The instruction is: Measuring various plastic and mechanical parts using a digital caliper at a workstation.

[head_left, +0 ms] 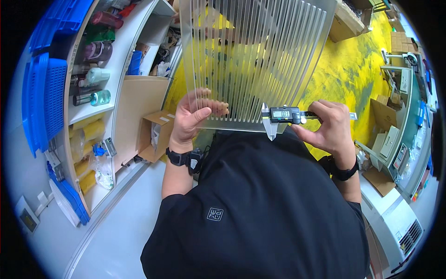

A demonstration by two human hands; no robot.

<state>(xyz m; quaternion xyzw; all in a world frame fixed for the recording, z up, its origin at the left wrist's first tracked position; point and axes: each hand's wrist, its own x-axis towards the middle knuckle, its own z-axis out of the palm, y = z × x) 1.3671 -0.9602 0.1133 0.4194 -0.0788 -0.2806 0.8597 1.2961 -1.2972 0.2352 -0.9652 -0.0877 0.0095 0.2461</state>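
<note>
A clear plastic panel (232, 124) with many long parallel slots stands in front of my body, reaching up past the top of the view. My left hand (188, 116) is closed on its lower left edge, thumb on the near face and fingers showing through from behind. In my right hand (331, 123) is a digital caliper (284, 115), gripped by its beam between thumb and fingers. Its display faces up. The caliper's jaws lie at the panel's lower edge, right of the middle; whether they touch a slot wall I cannot tell.
Shelves (90, 111) with bottles stand at the left, beside blue plastic baskets (49, 97). An open cardboard box (155, 135) sits by the shelves. Beyond the panel spreads a yellow, stained floor (344, 69). A cluttered bench (404, 125) runs along the right, with a white machine (399, 223) nearer.
</note>
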